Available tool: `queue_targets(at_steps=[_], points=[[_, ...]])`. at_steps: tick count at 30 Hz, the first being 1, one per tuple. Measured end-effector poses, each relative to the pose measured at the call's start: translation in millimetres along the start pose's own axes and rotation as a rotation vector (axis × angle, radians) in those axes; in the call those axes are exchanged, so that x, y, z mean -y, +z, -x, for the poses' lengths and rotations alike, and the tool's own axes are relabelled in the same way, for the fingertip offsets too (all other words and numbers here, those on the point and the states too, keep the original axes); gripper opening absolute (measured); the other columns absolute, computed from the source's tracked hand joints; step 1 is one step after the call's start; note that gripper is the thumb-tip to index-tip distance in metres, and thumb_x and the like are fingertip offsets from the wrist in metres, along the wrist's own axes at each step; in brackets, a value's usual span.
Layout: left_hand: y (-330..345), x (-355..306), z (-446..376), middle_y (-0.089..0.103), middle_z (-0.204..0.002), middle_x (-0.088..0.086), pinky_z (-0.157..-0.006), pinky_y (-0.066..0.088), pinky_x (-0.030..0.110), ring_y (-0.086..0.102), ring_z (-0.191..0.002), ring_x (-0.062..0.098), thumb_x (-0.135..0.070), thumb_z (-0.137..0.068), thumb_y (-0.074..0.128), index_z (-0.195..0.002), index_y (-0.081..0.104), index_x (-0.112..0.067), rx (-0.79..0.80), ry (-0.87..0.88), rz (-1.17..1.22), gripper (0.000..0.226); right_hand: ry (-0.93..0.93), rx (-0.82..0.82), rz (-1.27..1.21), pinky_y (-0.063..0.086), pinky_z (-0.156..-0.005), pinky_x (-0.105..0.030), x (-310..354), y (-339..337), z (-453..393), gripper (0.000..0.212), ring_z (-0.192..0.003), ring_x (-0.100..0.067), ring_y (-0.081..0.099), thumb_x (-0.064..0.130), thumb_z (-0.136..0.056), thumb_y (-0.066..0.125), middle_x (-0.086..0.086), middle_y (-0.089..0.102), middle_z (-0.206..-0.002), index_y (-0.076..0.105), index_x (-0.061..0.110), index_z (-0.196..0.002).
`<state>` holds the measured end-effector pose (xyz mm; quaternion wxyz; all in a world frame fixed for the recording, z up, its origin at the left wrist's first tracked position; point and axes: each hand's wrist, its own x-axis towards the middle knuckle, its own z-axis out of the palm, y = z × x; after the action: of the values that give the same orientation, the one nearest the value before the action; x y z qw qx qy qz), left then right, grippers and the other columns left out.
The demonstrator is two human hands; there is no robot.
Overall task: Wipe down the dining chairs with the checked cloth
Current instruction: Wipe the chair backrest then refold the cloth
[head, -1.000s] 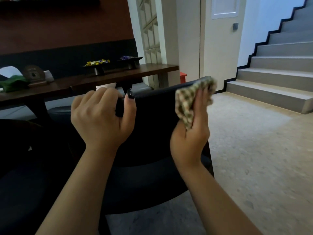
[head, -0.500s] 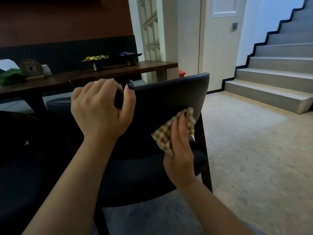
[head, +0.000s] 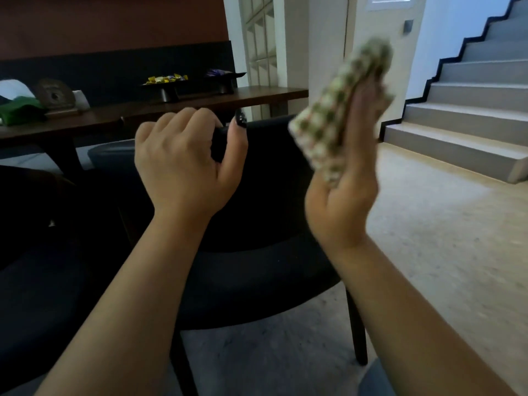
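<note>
Black upholstery covers the chair, which stands just in front of the person with its backrest upright and its seat toward the left, away from the stairs. Its top rail runs across the view, rising slightly to the right. The left hand sits on that rail, fingers curled over the top edge and thumb pressed on the near face, closed in a grip on the backrest.

To the right, the right hand is raised above the rail, palm turned leftward, fingers nearly straight and pointing up. It holds the cloth, a green-and-cream checked piece folded into a long bundle. The cloth lies along the fingers, its long axis tilted from lower left to upper right, upper end reaching past the fingertips. It is blurred; whether it touches the chair cannot be told, though it appears clear of the rail.

Behind the chair a wooden table carries two dark dishes of wrapped sweets.
</note>
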<state>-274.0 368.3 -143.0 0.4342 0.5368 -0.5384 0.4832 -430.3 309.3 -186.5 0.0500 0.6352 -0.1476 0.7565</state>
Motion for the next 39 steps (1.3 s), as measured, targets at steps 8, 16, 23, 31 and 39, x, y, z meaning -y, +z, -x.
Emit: queue_targets(at_steps=[8, 16, 23, 31, 39], points=[[1, 1, 1, 0.057, -0.064, 0.001, -0.068, 0.029, 0.031, 0.051, -0.06, 0.019, -0.042, -0.099, 0.041, -0.072, 0.061, -0.012, -0.016, 0.003, -0.005, 0.045, -0.037, 0.498, 0.268, 0.026, -0.116, -0.036, -50, -8, 145, 0.037, -0.135, -0.039, 0.031, 0.009, -0.104, 0.021, -0.022, 0.031, -0.143, 0.033, -0.003, -0.136], [4, 3, 2, 0.054, -0.062, 0.001, -0.065, 0.028, 0.031, 0.048, -0.058, 0.019, -0.039, -0.099, 0.041, -0.069, 0.058, -0.012, -0.036, 0.021, -0.009, 0.044, 0.059, 0.48, -0.041, 0.03, -0.112, -0.049, -25, -36, 107, 0.043, -0.14, -0.037, 0.029, -0.004, -0.094, 0.037, -0.021, 0.031, -0.148, 0.035, -0.005, -0.138], [-20, 18, -4, 0.052, -0.07, -0.007, -0.063, 0.03, 0.027, 0.045, -0.062, 0.007, -0.021, -0.1, 0.037, -0.074, 0.058, -0.013, 0.171, 0.078, 0.283, 0.034, -0.299, 0.36, -0.066, 0.018, -0.116, -0.052, 7, 3, -8, 0.038, -0.134, -0.049, 0.024, -0.009, -0.091, 0.053, -0.038, 0.035, -0.135, 0.041, -0.023, -0.124], [-21, 92, -11, 0.059, -0.064, 0.021, -0.058, 0.041, 0.042, 0.055, -0.061, 0.034, -0.04, -0.089, 0.026, -0.07, 0.062, 0.005, 0.352, -0.259, 0.277, 0.061, -1.173, 1.269, 0.256, 0.032, -0.111, -0.04, -87, -28, 77, 0.063, -0.13, -0.029, 0.047, 0.011, -0.077, 0.079, -0.015, 0.05, -0.139, 0.05, 0.001, -0.133], [-17, 88, -7, 0.057, -0.062, 0.02, -0.059, 0.04, 0.038, 0.052, -0.059, 0.031, -0.035, -0.09, 0.028, -0.067, 0.059, 0.005, 0.292, -0.303, 0.322, 0.056, -1.071, 0.6, 0.084, 0.041, -0.104, -0.051, -11, 0, -51, 0.032, -0.124, -0.043, 0.048, 0.001, -0.094, 0.058, -0.025, 0.051, -0.131, 0.055, -0.006, -0.125]])
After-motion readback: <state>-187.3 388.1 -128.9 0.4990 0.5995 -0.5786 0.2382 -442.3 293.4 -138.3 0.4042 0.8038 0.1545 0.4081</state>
